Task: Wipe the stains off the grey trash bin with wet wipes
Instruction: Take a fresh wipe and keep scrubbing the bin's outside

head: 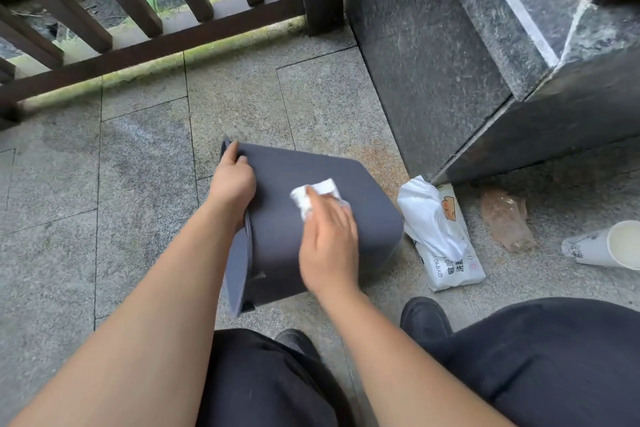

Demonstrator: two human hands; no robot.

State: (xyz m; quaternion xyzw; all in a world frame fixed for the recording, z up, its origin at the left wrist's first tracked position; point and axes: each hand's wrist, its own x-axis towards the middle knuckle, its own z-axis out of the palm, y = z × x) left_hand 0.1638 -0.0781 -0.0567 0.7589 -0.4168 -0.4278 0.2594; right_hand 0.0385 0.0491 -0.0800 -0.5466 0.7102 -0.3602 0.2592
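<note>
The grey trash bin (pixel 367 218) lies on its side on the stone floor, its rim pointing left. My left hand (pixel 232 180) grips the bin's rim at the upper left, fingers curled over the edge. My right hand (pixel 329 239) presses a crumpled white wet wipe (pixel 313 194) against the bin's upward-facing side, and its fingers cover part of the wipe. Just right of the bin lies a pack of wet wipes (pixel 446 253) with a white sheet pulled out of its opening.
A dark polished stone pillar (pixel 450 80) stands to the right. A brown wooden railing (pixel 138 45) runs along the far edge. A tipped paper cup (pixel 606 246) and a crumpled clear wrapper (pixel 505 218) lie at the right. My knees and black shoes are at the bottom.
</note>
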